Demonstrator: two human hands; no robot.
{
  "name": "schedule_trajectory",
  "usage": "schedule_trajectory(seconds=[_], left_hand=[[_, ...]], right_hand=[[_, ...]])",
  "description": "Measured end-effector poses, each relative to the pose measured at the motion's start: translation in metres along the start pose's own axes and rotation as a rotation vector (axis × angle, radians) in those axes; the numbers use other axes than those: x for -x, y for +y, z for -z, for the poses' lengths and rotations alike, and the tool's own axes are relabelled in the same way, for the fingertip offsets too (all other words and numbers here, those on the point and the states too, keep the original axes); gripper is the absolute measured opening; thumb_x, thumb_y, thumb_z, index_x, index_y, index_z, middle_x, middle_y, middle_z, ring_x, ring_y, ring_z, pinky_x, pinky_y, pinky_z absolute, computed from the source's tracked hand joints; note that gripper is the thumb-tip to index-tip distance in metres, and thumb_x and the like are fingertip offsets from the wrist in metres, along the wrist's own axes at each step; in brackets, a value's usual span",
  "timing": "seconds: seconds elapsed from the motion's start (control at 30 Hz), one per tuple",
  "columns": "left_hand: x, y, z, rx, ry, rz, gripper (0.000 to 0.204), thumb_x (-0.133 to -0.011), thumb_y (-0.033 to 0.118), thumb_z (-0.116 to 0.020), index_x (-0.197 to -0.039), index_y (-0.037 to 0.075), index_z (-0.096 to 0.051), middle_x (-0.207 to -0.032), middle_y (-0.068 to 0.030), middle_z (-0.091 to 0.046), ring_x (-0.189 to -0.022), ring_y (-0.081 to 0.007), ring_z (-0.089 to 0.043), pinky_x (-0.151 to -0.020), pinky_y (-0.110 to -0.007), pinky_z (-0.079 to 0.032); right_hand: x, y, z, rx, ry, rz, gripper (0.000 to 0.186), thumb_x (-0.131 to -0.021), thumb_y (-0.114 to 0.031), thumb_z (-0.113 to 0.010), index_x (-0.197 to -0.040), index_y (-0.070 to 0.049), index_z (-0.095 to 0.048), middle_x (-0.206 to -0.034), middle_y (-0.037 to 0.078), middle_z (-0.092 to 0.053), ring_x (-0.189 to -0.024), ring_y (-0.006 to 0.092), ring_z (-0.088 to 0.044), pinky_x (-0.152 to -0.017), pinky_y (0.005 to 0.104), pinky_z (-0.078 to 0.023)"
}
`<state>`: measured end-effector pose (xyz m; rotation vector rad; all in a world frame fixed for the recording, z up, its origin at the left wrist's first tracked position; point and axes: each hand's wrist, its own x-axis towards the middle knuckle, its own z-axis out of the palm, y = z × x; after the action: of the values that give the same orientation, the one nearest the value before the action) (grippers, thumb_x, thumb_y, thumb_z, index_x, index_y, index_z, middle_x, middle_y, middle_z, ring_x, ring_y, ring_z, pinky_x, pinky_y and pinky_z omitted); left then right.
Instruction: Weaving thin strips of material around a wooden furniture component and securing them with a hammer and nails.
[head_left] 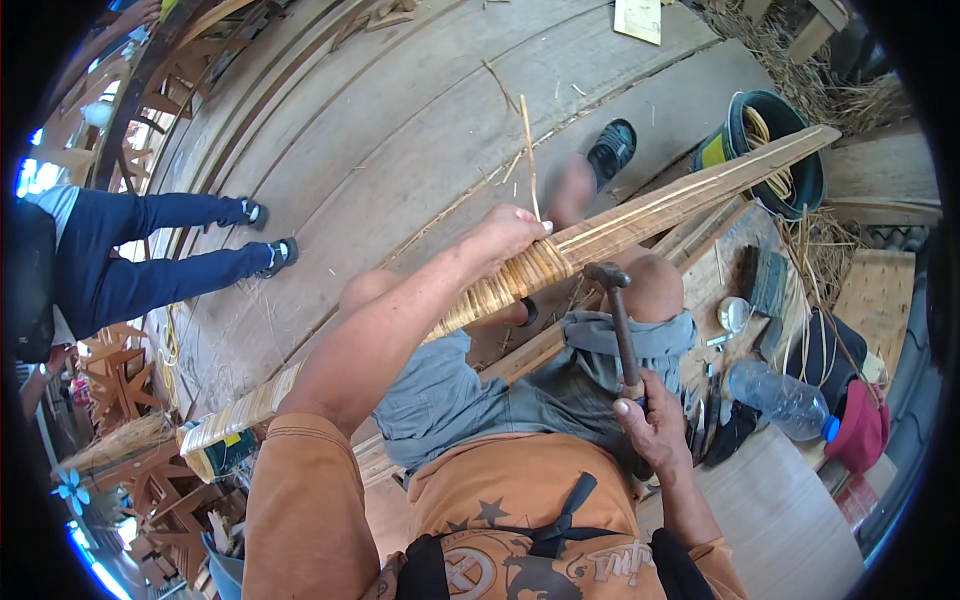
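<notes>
A long wooden slat [690, 195] lies across my knees, part of it wrapped in woven cane [505, 285]. My left hand [510, 232] grips the slat at the edge of the wrapping and pinches a thin cane strand [528, 150] that sticks up from it. My right hand [655, 425] holds the handle of a small hammer [612, 300]; its dark head hovers just below the slat, near my right knee.
A person in dark blue trousers [150, 250] stands on the plank floor to the left. A dark bucket [775, 140] with cane coils is at upper right. A plastic water bottle [780, 398], hand tools [712, 400], a small round tin [733, 313] and a red cloth [860, 425] lie to my right.
</notes>
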<state>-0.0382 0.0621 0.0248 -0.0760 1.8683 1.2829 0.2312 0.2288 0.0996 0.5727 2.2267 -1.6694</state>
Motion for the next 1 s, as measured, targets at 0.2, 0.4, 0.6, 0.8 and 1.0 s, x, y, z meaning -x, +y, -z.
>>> schedule_trajectory(seconds=[0.2,0.4,0.6,0.8,1.0], left_hand=[[-0.002,0.007,0.003,0.105,-0.020,0.087,0.017,-0.082,0.015,-0.067,-0.076,-0.001,-0.066,-0.064,-0.0046,-0.060,-0.054,-0.0123,-0.052,-0.048,-0.031,-0.041],[-0.009,0.009,0.009,0.103,-0.073,0.191,0.016,-0.082,0.015,-0.068,-0.079,0.000,-0.066,-0.066,-0.0046,-0.061,-0.054,-0.0118,-0.053,-0.048,-0.030,-0.042],[-0.009,0.004,0.002,0.081,-0.074,0.189,0.015,-0.082,0.015,-0.066,-0.076,0.002,-0.065,-0.063,-0.0030,-0.059,-0.052,-0.0111,-0.051,-0.045,-0.031,-0.041],[-0.004,0.005,-0.002,0.096,-0.015,0.123,0.017,-0.083,0.015,-0.066,-0.075,0.001,-0.065,-0.064,-0.0028,-0.059,-0.054,-0.0106,-0.051,-0.048,-0.030,-0.041],[0.019,0.013,-0.022,-0.213,0.033,-0.131,0.026,-0.087,0.021,-0.061,-0.071,0.000,-0.062,-0.062,-0.0008,-0.056,-0.053,-0.0102,-0.047,-0.048,-0.030,-0.038]], right_hand=[[0.006,-0.010,-0.009,-0.073,0.131,0.245,0.029,-0.084,-0.024,-0.062,-0.100,-0.002,-0.054,-0.073,0.008,-0.056,-0.061,0.0215,-0.056,-0.059,0.0318,-0.046],[-0.014,-0.029,-0.023,0.033,0.108,0.129,0.026,-0.086,-0.024,-0.062,-0.091,-0.001,-0.052,-0.068,0.011,-0.054,-0.058,0.0259,-0.053,-0.059,0.0351,-0.046],[-0.005,-0.024,-0.017,-0.131,0.173,0.205,0.022,-0.090,-0.022,-0.055,-0.095,-0.001,-0.054,-0.066,0.007,-0.054,-0.060,0.0184,-0.054,-0.057,0.0307,-0.044],[-0.021,-0.011,-0.014,0.098,0.037,-0.092,0.028,-0.090,-0.024,-0.056,-0.101,0.001,-0.052,-0.069,0.017,-0.056,-0.061,0.0333,-0.055,-0.061,0.0371,-0.047],[0.019,0.003,0.004,-0.222,0.204,-0.091,0.023,-0.091,-0.023,-0.057,-0.095,-0.001,-0.052,-0.057,0.000,-0.050,-0.047,0.0070,-0.048,-0.045,0.0238,-0.040]])
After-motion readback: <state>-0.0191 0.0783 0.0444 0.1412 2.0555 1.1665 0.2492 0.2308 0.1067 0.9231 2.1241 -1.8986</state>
